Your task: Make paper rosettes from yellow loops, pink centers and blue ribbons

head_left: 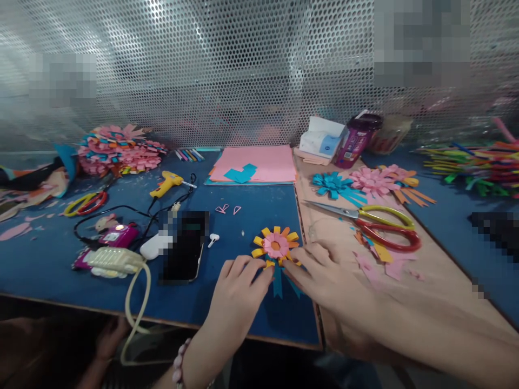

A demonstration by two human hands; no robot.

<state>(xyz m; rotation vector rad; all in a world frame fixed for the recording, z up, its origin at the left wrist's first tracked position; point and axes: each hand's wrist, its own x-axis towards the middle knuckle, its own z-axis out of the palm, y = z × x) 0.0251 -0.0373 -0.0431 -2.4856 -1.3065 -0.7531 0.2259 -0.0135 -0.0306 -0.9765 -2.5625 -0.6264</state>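
A paper flower (pixel 277 244) with yellow-orange looped petals, a pink inner layer and an orange centre lies on the blue table before me. Blue paper strips (pixel 277 282) with notched ends hang below it. My left hand (pixel 243 281) has its fingers closed at the flower's lower left edge, thumb and forefinger on a yellow petal. From the lower right, my right hand (pixel 320 273) grips the flower's edge, its fingertips partly hidden by the hand. Right of it lie large scissors (pixel 360 216) with a yellow and a red handle, blades partly open.
Paper scraps (pixel 381 265) lie beside the scissors. Behind are finished blue (pixel 334 185) and pink (pixel 373 181) paper flowers, and stacked paper sheets (pixel 255 159). Leftward are a phone (pixel 184 248), an earbud (pixel 213 240), a yellow glue gun (pixel 166 184) and a corded power strip (pixel 115 260).
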